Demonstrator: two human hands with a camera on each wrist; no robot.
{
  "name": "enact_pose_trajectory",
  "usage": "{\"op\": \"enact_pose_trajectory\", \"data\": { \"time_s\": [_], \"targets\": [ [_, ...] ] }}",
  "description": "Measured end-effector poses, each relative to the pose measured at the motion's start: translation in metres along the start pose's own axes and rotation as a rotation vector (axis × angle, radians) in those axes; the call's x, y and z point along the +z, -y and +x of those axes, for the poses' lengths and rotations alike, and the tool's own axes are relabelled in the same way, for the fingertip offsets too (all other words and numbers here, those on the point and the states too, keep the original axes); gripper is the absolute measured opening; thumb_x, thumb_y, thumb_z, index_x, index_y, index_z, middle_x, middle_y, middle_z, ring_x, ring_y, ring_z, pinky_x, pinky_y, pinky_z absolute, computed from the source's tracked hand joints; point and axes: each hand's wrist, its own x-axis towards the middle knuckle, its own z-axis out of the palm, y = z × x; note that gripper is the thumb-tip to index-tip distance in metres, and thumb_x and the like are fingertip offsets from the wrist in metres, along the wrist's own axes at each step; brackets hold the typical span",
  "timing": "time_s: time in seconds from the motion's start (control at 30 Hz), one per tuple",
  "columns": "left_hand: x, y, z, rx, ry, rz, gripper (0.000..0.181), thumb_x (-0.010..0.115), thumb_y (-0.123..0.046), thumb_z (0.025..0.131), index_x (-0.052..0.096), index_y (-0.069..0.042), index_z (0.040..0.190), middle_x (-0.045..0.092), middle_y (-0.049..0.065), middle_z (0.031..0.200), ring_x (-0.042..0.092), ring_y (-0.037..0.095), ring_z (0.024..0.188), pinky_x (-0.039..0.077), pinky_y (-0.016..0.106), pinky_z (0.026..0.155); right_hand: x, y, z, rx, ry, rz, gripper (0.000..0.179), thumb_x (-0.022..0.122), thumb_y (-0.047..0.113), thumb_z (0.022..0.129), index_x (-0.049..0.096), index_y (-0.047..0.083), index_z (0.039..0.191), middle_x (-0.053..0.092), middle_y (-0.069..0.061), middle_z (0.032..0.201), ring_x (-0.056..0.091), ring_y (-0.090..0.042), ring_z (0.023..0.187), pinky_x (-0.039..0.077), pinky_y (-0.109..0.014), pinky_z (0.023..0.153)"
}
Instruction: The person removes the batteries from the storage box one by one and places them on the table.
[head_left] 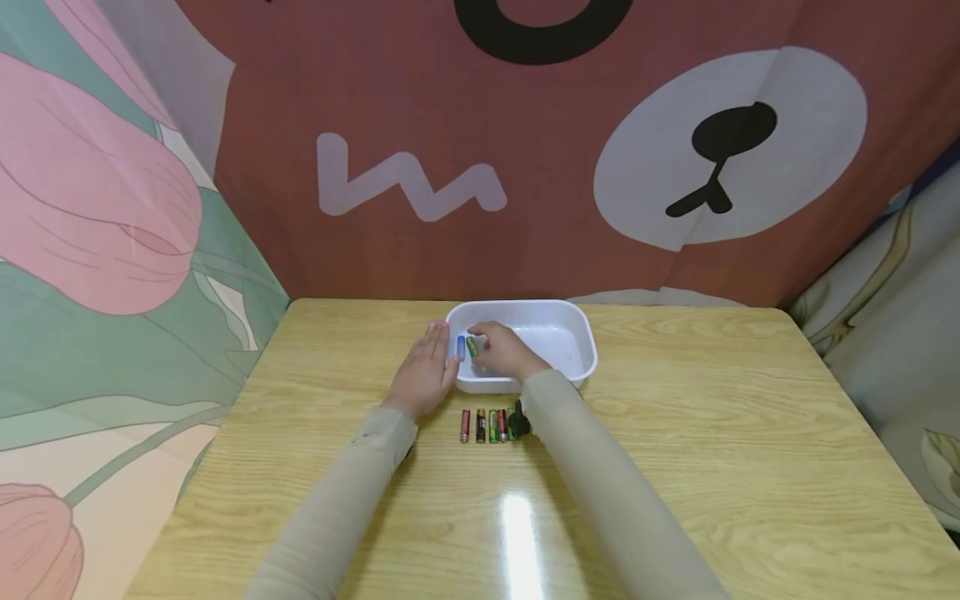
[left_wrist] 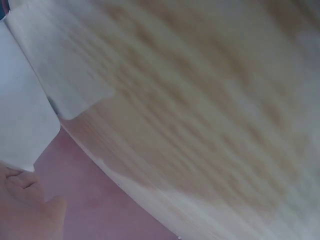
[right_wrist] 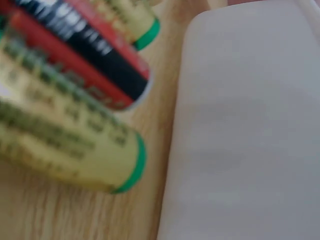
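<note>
In the head view, my left hand (head_left: 424, 372) lies with straight fingers along the left side of a white plastic basin (head_left: 573, 386). Part of that hand also shows at the lower left of the left wrist view, below a white surface. My right hand (head_left: 505, 350) reaches into the basin at its left end. Thumb and forefinger curl about the two ends of a green battery (head_left: 472, 346), pinching it lengthwise. Beside it, close to the left wall, is a blue battery (head_left: 461, 348). The right wrist view shows the basin's outer wall (right_wrist: 245, 120), not the fingers.
In front of the basin several batteries lie in a row: a red one (head_left: 465, 426), a black one (head_left: 481, 426), a green one (head_left: 493, 426) and another red one (head_left: 502, 425). The right wrist partly covers the row's end. Wood-grain table (head_left: 712, 433); printed cloth (head_left: 405, 250) hangs behind.
</note>
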Motion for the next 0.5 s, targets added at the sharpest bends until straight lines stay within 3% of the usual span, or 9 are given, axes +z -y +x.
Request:
{"op": "enact_pose_trajectory", "data": {
  "time_s": [0.17,0.4,0.5],
  "targets": [
    [-0.0001,0.0007,0.0002,0.001,-0.001,-0.001,0.065,0.034,-0.033,0.109,0.016,0.005,0.159,0.018,0.019,0.167,0.012,0.031,0.155,0.019,0.048,0.125,0.0015,0.0022,0.0006,-0.006,0.032,-0.043,0.066,0.073,0.001,0.089,0.048,0.003,0.149,0.048,-0.018,0.151,0.058,-0.035,0.126,0.05,-0.042,0.107],
    [0.0013,0.0018,0.0007,0.004,-0.003,-0.01,0.065,0.034,-0.033,0.109,0.016,0.005,0.159,0.017,0.018,0.167,0.012,0.031,0.155,0.019,0.049,0.125,0.0021,0.0037,0.0014,-0.039,0.069,-0.172,0.069,0.074,0.002,0.088,0.046,0.003,0.15,0.046,-0.017,0.154,0.039,-0.033,0.145,0.021,-0.048,0.124],
    [0.0017,0.0014,0.0007,0.006,-0.007,-0.009,0.066,0.034,-0.034,0.109,0.017,0.005,0.159,0.017,0.018,0.167,0.012,0.031,0.155,0.02,0.049,0.125,0.0021,0.0028,0.0017,-0.042,0.07,-0.187,0.067,0.073,0.001,0.086,0.049,0.003,0.149,0.049,-0.016,0.152,0.04,-0.033,0.144,0.02,-0.049,0.125]
  ]
}}
